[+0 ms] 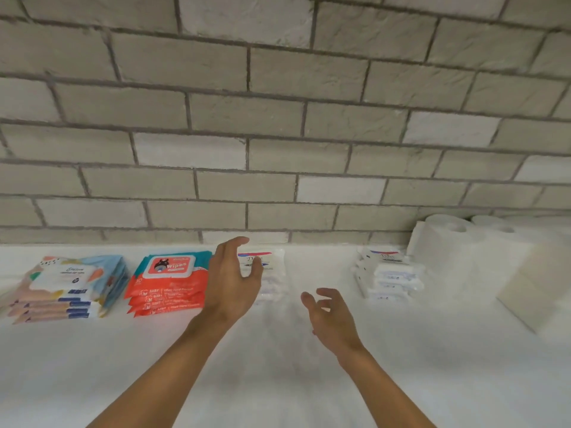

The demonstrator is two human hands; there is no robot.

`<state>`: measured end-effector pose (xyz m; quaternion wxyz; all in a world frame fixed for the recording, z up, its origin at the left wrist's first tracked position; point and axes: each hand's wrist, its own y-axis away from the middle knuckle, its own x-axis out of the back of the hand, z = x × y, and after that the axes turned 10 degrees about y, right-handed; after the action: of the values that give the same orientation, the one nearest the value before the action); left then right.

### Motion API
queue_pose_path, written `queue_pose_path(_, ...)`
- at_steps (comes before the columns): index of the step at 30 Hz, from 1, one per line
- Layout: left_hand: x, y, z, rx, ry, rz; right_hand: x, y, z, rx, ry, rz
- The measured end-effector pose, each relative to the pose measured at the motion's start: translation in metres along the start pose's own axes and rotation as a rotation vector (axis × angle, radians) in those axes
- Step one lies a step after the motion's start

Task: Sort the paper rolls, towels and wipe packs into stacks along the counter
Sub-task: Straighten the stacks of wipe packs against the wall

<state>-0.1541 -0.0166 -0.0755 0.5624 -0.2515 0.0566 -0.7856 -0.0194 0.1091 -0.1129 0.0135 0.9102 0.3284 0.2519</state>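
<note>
Left hand (233, 282), fingers spread, just before white packs (273, 265) at 12 o'clock. Right hand (332, 318) at its 4 o'clock, fingers loosely curled, apart.

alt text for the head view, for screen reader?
Left hand and right hand hover open and empty above a white counter. Behind them, left to right: pastel wipe packs, red wipe packs, white packs, more white packs, paper rolls.
</note>
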Motion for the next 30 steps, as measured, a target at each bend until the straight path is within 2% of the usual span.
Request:
queue_pose_path(8, -0.043, 0.048, 0.030, -0.339, -0.193, -0.169, 0.076, 0.022, 0.026, 0.143, 0.141, 0.106)
queue_pose_path(15, -0.105, 0.067, 0.057, -0.386, -0.303, -0.265, 0.139, 0.005, 0.062, 0.104, 0.194, 0.133)
queue_pose_path(20, -0.163, 0.062, 0.075, -0.340, -0.411, -0.420, 0.178, -0.031, 0.079, -0.068, 0.152, 0.044)
queue_pose_path(23, -0.194, 0.050, 0.087, -0.201, -0.423, -0.459, 0.191, -0.057, 0.084, -0.152, 0.087, -0.037)
queue_pose_path(27, -0.234, 0.031, 0.099, 0.215, -0.112, -0.423, 0.201, -0.084, 0.080, -0.291, -0.169, -0.118)
queue_pose_path(30, -0.259, 0.019, 0.099, 0.461, 0.024, -0.385, 0.200, -0.106, 0.082, -0.375, -0.395, -0.116)
